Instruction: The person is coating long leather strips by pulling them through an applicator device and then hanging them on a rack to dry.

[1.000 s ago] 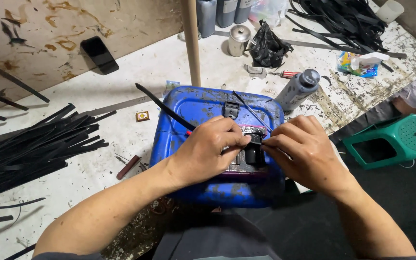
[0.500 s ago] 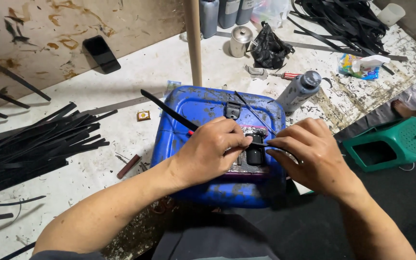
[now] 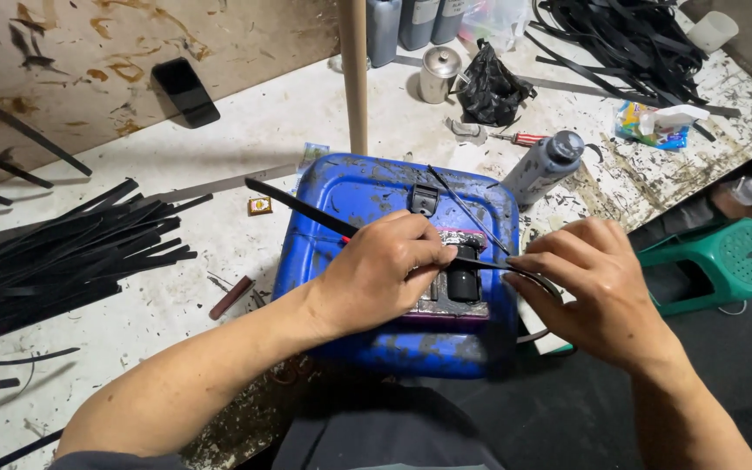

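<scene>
A blue, paint-smeared plastic canister (image 3: 367,196) lies flat on the work surface in front of me. My left hand (image 3: 385,270) rests on top of it and presses a long black strip (image 3: 293,203) down beside a small black cap (image 3: 463,283). My right hand (image 3: 589,287) pinches the same strip's near end, which curls at the canister's right edge. The strip runs diagonally up to the left across the canister.
A pile of black strips (image 3: 54,252) lies at left, another heap (image 3: 628,39) at back right. A wooden pole (image 3: 354,74) stands behind the canister. Nearby are a grey bottle (image 3: 541,165), a black phone (image 3: 184,91), a metal cup (image 3: 439,74) and a green stool (image 3: 724,261).
My right hand has slid right, away from the cap, drawing the strip's end out toward the canister's edge. My left hand stays pressed on the strip.
</scene>
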